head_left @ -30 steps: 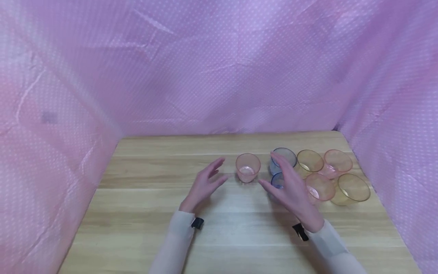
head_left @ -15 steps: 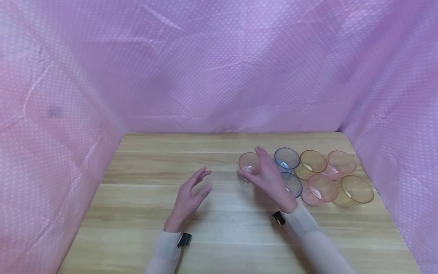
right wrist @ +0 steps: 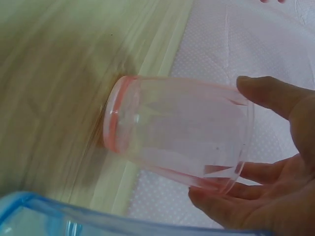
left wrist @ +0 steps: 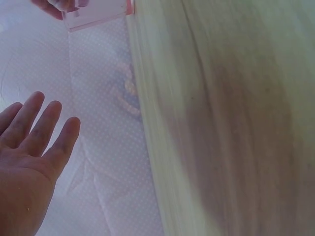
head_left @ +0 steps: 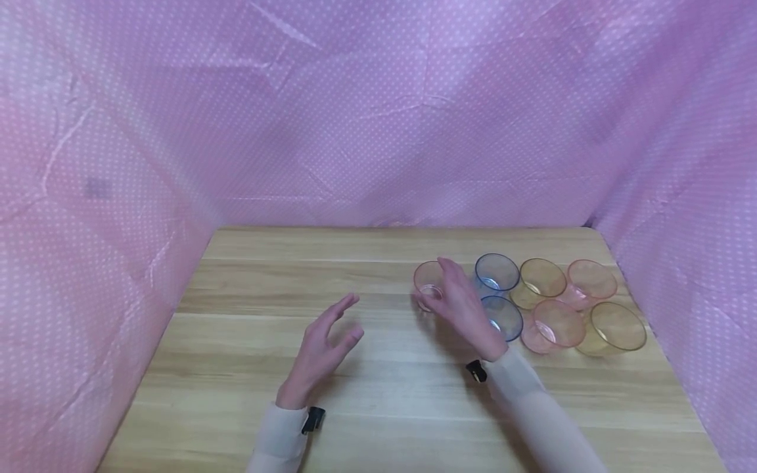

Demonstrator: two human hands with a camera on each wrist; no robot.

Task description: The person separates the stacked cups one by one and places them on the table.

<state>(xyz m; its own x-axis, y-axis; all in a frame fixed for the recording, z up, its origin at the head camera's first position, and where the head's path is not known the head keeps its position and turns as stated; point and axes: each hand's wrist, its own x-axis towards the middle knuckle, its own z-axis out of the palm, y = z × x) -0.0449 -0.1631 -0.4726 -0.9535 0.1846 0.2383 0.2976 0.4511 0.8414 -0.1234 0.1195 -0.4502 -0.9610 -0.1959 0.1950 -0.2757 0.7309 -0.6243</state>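
My right hand (head_left: 466,307) holds a clear pink cup (head_left: 427,277) near its rim, standing upright left of the other cups. In the right wrist view the thumb (right wrist: 266,93) lies at one side of the rim and fingers (right wrist: 216,204) at the opposite side. The cup's base meets the wooden table there. My left hand (head_left: 318,355) hovers over the table to the left, fingers apart and holding nothing. In the left wrist view its palm (left wrist: 24,187) and spread fingers show, with part of the pink cup (left wrist: 93,14) at the top edge.
Right of the held cup stand two blue cups (head_left: 497,272), two yellow cups (head_left: 541,279) and two pink cups (head_left: 552,325), close together. The wooden table (head_left: 248,276) is bordered by pink dotted cloth (head_left: 378,131) at the back and sides.
My right hand has moved left from over the blue cups and taken hold of the lone pink cup. My left hand has drawn back toward the lower left, away from that cup.
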